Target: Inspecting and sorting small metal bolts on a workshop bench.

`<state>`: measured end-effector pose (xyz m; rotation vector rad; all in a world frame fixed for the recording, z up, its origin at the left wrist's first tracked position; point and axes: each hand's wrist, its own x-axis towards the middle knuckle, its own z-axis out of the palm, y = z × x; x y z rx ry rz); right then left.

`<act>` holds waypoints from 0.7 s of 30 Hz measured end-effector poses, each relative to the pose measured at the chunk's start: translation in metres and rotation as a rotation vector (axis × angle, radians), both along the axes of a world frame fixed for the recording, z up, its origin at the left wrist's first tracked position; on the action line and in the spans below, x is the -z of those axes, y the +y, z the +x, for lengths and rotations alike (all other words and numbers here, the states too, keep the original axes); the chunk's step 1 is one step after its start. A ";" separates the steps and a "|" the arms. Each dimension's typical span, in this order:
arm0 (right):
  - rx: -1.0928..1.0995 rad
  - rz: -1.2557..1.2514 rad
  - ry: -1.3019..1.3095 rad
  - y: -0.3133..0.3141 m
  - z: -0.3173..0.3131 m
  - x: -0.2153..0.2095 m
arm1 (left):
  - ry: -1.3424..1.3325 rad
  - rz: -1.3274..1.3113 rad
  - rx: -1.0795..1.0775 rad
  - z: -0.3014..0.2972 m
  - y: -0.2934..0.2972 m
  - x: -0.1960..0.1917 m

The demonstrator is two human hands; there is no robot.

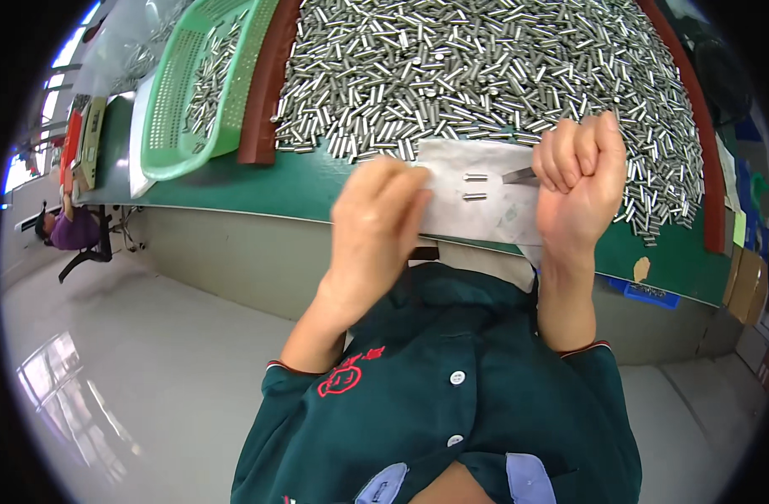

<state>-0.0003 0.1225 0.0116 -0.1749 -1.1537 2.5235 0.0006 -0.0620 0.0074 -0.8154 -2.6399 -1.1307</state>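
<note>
My right hand [579, 189] is closed in a fist around metal tweezers [519, 175], whose tips point left over a white sheet [498, 210] on the green table. Two small metal pins [475, 186] lie side by side on that sheet, just left of the tweezer tips. My left hand [376, 223] hovers at the sheet's left edge with fingers bent together; whether it holds anything is hidden. A big heap of short metal pins [485, 67] covers the table beyond the sheet.
A green perforated plastic basket [170, 126] with several pins stands at the left, beside a brown rim [262, 101] bordering the heap. A clear plastic bag [124, 50] lies further left. Another person [61, 227] sits far off on the left. Blue bin [649, 292] under the table.
</note>
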 end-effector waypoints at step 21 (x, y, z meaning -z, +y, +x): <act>-0.032 -0.006 0.010 -0.003 0.000 0.000 | 0.209 -0.286 -0.145 -0.001 -0.077 0.008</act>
